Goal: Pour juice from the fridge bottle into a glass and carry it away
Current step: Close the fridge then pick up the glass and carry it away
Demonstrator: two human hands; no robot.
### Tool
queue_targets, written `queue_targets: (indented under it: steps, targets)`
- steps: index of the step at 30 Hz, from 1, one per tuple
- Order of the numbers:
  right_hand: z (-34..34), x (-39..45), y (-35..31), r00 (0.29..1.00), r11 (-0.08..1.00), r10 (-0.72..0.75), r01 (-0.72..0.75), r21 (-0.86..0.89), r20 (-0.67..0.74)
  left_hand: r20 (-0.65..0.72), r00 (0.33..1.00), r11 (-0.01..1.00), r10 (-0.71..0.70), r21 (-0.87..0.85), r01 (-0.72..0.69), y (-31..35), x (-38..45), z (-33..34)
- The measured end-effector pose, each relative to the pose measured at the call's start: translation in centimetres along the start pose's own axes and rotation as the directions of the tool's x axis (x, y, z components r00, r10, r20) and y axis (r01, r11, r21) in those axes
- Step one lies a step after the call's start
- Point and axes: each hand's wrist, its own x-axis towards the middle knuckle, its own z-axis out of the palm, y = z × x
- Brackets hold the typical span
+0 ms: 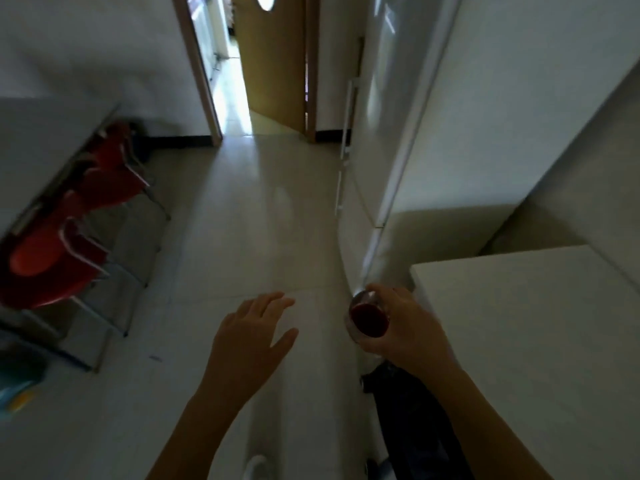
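Pale floor tiles (277, 202) run down a dim corridor toward a half-open wooden door (273, 53) with bright light beyond it. Along the left wall, a row of red chairs (69, 237) with metal legs is tucked under the edge of a grey counter (41, 133). Nearer the middle, the left hand (254, 336) hangs palm down over the floor, its fingers spread and loose, holding nothing. Just to its right, and apart from it, the right hand (403, 329) is wrapped around a glass (367, 317), fingers curled over the far side and thumb near the rim; dark red juice (369, 320) fills the glass, which is held in the air, roughly upright though blurred. Below that forearm a dark trouser leg (412, 420) shows. Farther right stands a white counter (536, 341), and behind it a tall white fridge (381, 116) with a long handle lines the right wall.
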Motion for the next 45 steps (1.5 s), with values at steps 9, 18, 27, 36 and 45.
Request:
queue_targets:
  steps: [9, 18, 27, 36, 45]
  targets:
    - [10.2, 11.1, -17.7, 0.954, 0.975, -0.218, 0.222, 0.006, 0.204, -0.092, 0.934, 0.938, -0.344, 0.016, 0.347, -20.1, -4.2, -6.5]
    - [18.7, 24.9, -31.5, 0.807, 0.885, -0.438, 0.465, 0.031, 0.395, -0.165, 0.777, 0.792, -0.607, -0.041, 0.610, -34.0, -1.8, -9.4]
    - [26.1, 42.5, -43.6, 0.586, 0.734, -0.615, 0.670, 0.111, 0.527, -0.216, 0.584, 0.612, -0.782, -0.091, 0.786, -45.9, 8.2, -12.6]
    - [34.3, 58.1, -57.8, 0.472, 0.621, -0.681, 0.778, 0.100, 0.560, -0.237, 0.395, 0.435, -0.888, -0.145, 0.889, -59.5, 14.6, -14.6]
    - [44.2, 68.3, -71.3, 0.405, 0.548, -0.736, 0.827, 0.126, 0.542, -0.212, 0.297, 0.343, -0.931, -0.232, 0.910, -75.3, 20.7, -16.9]
